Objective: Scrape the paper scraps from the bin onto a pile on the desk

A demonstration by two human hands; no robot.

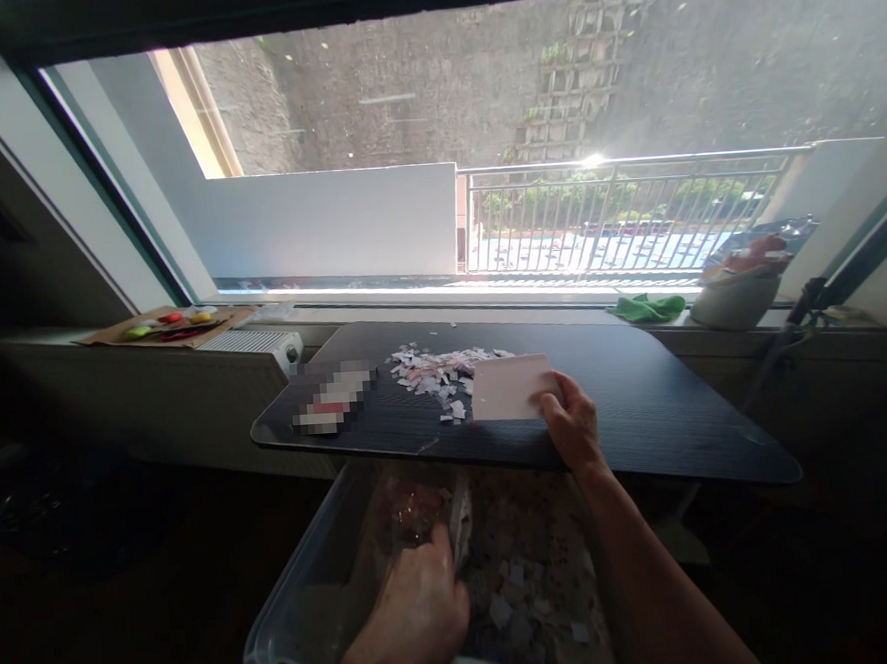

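Observation:
My right hand pinches the right edge of a flat, pale pinkish card just over the dark table. Beside the card's left edge lies a loose heap of small torn paper pieces on the tabletop. Below the table's front edge, my left hand reaches into a clear plastic bin. Its fingers are curled by a pale upright edge inside the bin; what they grip is hidden. Left of that edge is something shiny and reddish, perhaps in clear plastic. More paper scraps lie in the bin's right part.
A blurred-out flat item lies on the left of the dark table. On the sill are a brown board with colourful things, a green cloth and a filled pale container. A large window is behind.

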